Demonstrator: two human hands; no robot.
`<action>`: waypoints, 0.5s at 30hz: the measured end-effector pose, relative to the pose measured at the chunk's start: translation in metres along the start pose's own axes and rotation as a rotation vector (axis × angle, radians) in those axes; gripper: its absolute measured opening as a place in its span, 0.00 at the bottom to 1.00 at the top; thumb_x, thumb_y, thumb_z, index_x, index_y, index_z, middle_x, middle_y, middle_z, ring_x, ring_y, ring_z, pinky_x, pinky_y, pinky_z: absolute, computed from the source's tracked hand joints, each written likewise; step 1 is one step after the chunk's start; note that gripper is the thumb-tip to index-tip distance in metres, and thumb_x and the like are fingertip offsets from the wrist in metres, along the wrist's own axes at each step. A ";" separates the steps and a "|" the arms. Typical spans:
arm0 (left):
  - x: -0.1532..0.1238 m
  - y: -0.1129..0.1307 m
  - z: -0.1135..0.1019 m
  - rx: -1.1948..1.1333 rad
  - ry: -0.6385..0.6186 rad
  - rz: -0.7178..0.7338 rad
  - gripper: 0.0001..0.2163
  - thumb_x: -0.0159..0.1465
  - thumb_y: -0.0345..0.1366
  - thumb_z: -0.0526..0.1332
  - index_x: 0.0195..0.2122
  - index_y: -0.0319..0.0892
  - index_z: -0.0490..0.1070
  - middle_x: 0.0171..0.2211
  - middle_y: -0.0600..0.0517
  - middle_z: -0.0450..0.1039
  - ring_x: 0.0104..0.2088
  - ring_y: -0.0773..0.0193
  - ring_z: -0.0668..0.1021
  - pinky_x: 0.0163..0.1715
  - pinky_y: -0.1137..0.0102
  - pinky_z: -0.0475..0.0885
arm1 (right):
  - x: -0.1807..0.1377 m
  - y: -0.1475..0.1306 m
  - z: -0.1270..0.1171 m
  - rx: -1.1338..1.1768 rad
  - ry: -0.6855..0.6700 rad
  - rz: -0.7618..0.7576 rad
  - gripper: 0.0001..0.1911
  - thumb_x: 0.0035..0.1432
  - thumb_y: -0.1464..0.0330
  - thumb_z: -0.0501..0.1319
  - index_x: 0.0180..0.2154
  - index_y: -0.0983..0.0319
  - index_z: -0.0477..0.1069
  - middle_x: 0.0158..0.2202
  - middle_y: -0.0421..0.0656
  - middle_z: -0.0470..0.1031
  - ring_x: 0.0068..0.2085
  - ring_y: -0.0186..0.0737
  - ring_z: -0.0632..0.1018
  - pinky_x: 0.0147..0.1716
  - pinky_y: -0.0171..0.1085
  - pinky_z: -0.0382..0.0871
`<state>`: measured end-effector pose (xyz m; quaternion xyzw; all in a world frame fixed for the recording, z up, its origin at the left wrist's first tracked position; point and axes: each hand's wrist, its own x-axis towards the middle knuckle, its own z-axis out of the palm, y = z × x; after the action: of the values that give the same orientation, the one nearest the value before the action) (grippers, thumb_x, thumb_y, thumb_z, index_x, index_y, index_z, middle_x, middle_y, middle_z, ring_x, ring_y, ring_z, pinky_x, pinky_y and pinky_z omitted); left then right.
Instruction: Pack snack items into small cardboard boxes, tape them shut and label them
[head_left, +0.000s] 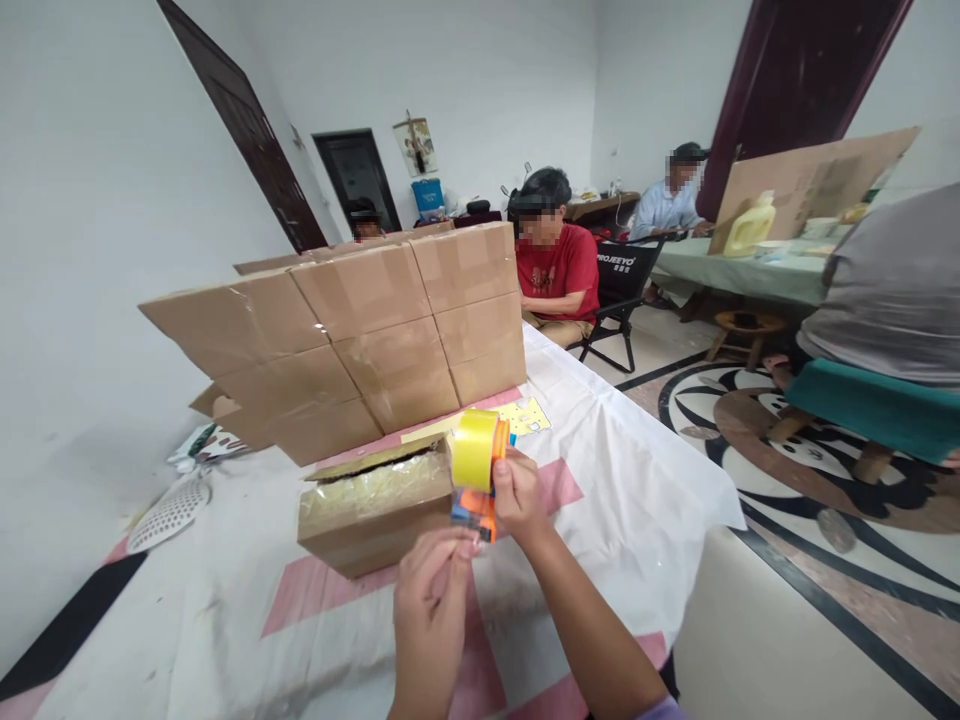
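My right hand grips an orange and blue tape dispenser with a wide yellow tape roll on it. My left hand is closed just below, its thumb and fingertips pinching the loose end of the tape at the dispenser's cutting end. Directly behind my left hand is a cardboard box with clear tape over its top and side. A dark gap shows along the box's top flap. The box rests on the white and pink tablecloth, apart from both hands.
A wall of taped cardboard boxes stands behind the box. A yellow patterned sheet lies right of it, and a white perforated piece at the left. A person in red sits beyond; a white chair is at lower right.
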<state>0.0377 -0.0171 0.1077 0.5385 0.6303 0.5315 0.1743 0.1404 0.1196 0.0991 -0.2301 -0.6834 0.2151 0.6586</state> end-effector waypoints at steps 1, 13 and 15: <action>-0.006 -0.004 0.001 -0.028 -0.043 -0.050 0.19 0.66 0.54 0.58 0.30 0.48 0.79 0.32 0.47 0.79 0.37 0.53 0.81 0.39 0.63 0.77 | 0.000 0.002 -0.001 -0.014 0.051 0.043 0.26 0.73 0.57 0.44 0.22 0.56 0.53 0.19 0.40 0.61 0.23 0.40 0.65 0.28 0.42 0.61; -0.042 -0.032 0.016 -0.331 -0.124 -0.318 0.25 0.61 0.61 0.63 0.27 0.40 0.76 0.23 0.49 0.77 0.23 0.63 0.75 0.25 0.73 0.68 | 0.004 -0.004 -0.006 -0.068 0.344 0.314 0.31 0.68 0.43 0.48 0.22 0.57 0.62 0.22 0.39 0.65 0.28 0.40 0.67 0.32 0.40 0.64; -0.042 -0.033 0.016 -0.359 -0.119 -0.332 0.25 0.60 0.62 0.63 0.27 0.41 0.75 0.21 0.49 0.77 0.22 0.63 0.74 0.24 0.73 0.67 | 0.005 -0.006 -0.006 -0.067 0.344 0.296 0.30 0.68 0.44 0.49 0.22 0.57 0.61 0.22 0.39 0.64 0.28 0.40 0.67 0.31 0.39 0.64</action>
<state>0.0491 -0.0408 0.0588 0.4183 0.5942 0.5663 0.3890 0.1464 0.1179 0.1066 -0.3828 -0.5265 0.2441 0.7188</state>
